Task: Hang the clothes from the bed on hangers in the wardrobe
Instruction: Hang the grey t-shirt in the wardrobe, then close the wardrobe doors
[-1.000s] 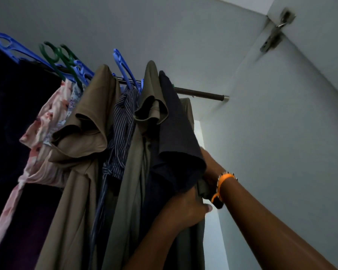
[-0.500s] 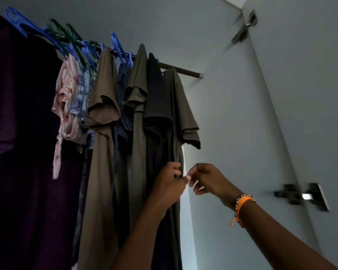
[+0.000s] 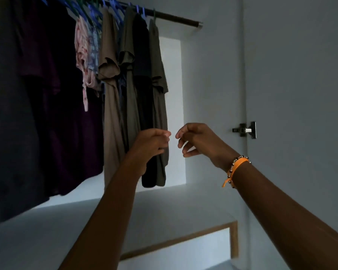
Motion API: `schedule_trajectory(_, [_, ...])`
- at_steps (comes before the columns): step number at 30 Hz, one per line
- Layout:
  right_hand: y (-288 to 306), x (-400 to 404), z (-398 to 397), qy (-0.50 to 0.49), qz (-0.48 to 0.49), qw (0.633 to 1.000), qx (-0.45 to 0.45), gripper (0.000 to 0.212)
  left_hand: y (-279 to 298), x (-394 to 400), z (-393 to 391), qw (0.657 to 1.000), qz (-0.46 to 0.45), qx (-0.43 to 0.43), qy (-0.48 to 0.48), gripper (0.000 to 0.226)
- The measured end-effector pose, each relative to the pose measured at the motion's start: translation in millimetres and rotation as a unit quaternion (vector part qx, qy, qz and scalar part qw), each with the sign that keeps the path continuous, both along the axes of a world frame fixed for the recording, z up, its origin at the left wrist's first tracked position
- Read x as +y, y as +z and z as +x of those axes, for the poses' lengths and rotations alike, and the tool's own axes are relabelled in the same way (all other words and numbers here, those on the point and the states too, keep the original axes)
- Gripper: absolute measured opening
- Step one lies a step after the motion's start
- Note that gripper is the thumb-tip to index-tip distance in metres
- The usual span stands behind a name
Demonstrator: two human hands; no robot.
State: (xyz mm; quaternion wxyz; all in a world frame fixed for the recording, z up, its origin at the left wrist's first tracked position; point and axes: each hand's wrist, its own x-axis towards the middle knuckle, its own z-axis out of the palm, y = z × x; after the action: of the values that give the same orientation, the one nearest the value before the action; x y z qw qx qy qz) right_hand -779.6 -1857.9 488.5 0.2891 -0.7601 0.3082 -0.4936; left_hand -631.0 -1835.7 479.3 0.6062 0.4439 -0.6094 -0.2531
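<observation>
Several shirts hang on hangers from the rail in the wardrobe. Both hands are raised before them: the left hand is curled near the hems, whether pinching cloth I cannot tell; the right hand is loosely curled, holding nothing. The cloth looks light and limp, best held at the shoulders.
</observation>
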Motion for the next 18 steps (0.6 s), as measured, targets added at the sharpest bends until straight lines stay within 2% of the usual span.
schedule_trajectory(6, [-52.8, 72.2, -16.7, 0.079, 0.052, 0.995, 0.009, 0.019, -65.2, 101.3, -19.7, 0.996, 0.060, 0.052, 0.039, 0.013])
schedule_trajectory(11, [-82.9, 135.7, -13.7, 0.150, 0.095, 0.984, 0.001, 0.020, -102.3, 184.6, -6.6, 0.987, 0.103, 0.088, 0.086, 0.012])
schedule_trajectory(18, [-125.5, 222.5, 31.5, 0.242, 0.149, 0.959, 0.001, 0.018, -149.6, 297.3, 36.5, 0.965, 0.099, 0.159, 0.181, 0.015])
